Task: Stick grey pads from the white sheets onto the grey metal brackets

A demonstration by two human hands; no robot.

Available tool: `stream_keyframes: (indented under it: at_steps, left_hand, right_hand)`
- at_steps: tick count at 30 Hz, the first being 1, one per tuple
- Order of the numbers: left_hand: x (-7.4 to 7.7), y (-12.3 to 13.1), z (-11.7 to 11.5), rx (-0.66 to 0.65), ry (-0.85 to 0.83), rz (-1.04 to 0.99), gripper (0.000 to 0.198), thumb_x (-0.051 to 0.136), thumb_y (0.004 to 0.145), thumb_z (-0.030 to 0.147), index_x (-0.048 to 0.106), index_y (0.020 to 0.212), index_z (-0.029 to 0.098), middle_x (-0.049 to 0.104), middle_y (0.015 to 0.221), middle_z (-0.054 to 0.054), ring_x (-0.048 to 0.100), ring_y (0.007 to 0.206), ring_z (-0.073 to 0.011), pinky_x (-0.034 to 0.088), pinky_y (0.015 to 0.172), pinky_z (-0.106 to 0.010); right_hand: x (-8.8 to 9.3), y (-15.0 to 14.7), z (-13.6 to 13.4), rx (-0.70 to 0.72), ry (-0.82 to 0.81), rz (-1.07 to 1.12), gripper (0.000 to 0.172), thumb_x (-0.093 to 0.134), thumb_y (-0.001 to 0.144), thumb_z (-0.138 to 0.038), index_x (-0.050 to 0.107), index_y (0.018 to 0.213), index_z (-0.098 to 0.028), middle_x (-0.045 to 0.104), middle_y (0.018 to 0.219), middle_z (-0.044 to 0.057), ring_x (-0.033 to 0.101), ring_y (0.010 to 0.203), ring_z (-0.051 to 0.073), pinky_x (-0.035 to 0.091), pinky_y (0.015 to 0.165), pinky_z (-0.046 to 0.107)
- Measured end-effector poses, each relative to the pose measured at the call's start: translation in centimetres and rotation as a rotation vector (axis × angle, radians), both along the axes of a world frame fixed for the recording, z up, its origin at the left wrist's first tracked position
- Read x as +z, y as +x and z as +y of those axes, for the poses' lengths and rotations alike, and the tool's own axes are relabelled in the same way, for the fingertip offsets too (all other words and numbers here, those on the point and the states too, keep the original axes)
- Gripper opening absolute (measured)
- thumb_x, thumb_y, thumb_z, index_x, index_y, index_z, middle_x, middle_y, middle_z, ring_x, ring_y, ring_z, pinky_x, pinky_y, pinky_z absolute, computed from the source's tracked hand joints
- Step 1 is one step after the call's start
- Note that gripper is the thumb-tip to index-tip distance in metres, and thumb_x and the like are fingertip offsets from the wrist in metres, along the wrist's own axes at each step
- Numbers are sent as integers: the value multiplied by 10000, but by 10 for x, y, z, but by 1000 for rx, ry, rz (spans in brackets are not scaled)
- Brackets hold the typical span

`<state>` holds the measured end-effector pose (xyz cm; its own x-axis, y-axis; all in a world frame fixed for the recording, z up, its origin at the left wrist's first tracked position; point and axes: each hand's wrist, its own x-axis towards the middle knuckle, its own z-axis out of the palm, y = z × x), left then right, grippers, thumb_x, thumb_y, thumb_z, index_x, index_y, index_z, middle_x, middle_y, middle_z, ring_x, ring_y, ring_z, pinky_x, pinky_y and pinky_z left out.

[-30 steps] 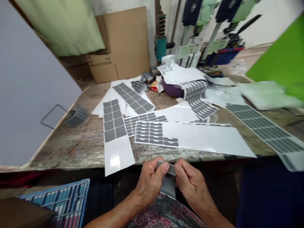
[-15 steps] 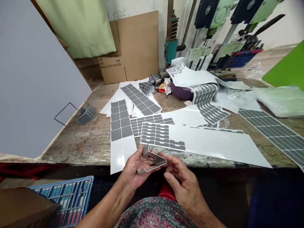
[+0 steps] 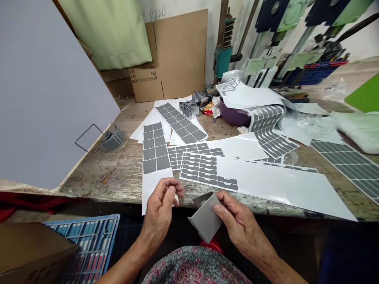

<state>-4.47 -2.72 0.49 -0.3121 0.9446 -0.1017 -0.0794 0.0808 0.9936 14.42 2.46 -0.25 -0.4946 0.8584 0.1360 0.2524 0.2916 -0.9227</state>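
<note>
Bench [image 3: 118, 177] worn, its front edge just ahead of both hands; grey board [image 3: 44, 98] walls the left. Sticker sheets [image 3: 266, 185] overhang that edge. Open room below the edge, over the lap. Right hand [image 3: 239, 227] pinches the folded grey part [image 3: 205, 219] there, clear of the bench. Left hand [image 3: 161, 211] just beside, fingertips pinched together, contents unclear.

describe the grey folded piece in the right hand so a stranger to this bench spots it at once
Find the near edge of the worn workbench, just below the long white sheet of notched grey stickers. There the right hand pinches a grey folded piece. Unlike those flat stickers, it is bent into an angle and held off the bench.
</note>
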Motion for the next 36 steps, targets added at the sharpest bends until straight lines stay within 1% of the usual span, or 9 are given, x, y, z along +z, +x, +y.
stream_keyframes:
  at_steps: [4,6,10,12,14,18,21,27,36]
  left_hand:
    - [16,-17,-10,-514,-190,82,468,418,959,514,683,862,141,664,727,-70,606,597,-133,469,512,-204]
    - [18,-23,-12,-614,-269,16,460,460,940,521,688,829,138,663,691,-63,600,539,-121,483,508,-205]
    - [20,-58,5,-416,-192,-60,437,536,902,515,710,945,117,720,771,-106,676,649,-181,554,562,-251]
    - [21,-88,30,-208,-85,11,428,596,870,493,713,945,89,733,824,-129,686,694,-202,573,597,-271]
    - [17,-119,64,-59,40,62,395,681,805,462,711,903,81,737,847,-128,678,688,-204,571,581,-270]
    - [-6,-155,135,3,162,-43,377,697,762,405,664,984,101,735,905,-114,686,812,-230,588,660,-316]
    - [-34,-158,165,19,184,-89,366,690,752,349,629,1013,101,729,900,-112,689,840,-239,588,713,-363]
    - [-73,-158,171,71,225,-84,317,655,778,338,619,992,106,717,915,-85,670,846,-215,579,752,-342]
    - [-71,-158,171,90,237,40,171,633,795,262,649,864,107,692,764,-40,645,681,-169,552,656,-278]
  right_hand:
    - [3,-19,5,171,57,-73,224,456,963,-308,597,822,-206,612,700,2,556,616,151,424,584,260]
    - [6,-36,8,248,76,-73,224,440,975,-291,624,881,-204,651,750,14,595,661,157,443,622,265]
    - [8,-70,33,220,31,-34,291,342,1003,-274,621,1001,-195,670,765,7,595,553,122,460,570,241]
    - [6,-89,57,150,36,-94,264,336,992,-239,593,1025,-183,673,757,-4,575,484,105,456,538,230]
    - [2,-110,82,134,192,-307,202,402,952,-182,603,955,-190,667,725,-14,599,549,119,448,571,225]
    - [-10,-155,118,123,301,-493,114,558,862,-123,649,887,-188,669,695,10,615,667,168,426,663,257]
    - [-20,-174,129,87,321,-617,93,616,842,-141,665,911,-180,695,745,49,634,726,206,415,671,276]
    - [-27,-180,131,87,347,-741,133,599,891,-198,667,1005,-209,731,883,69,661,860,227,421,733,287]
    - [-26,-188,133,57,349,-817,131,597,887,-224,663,1000,-213,722,878,69,651,861,234,416,723,294]
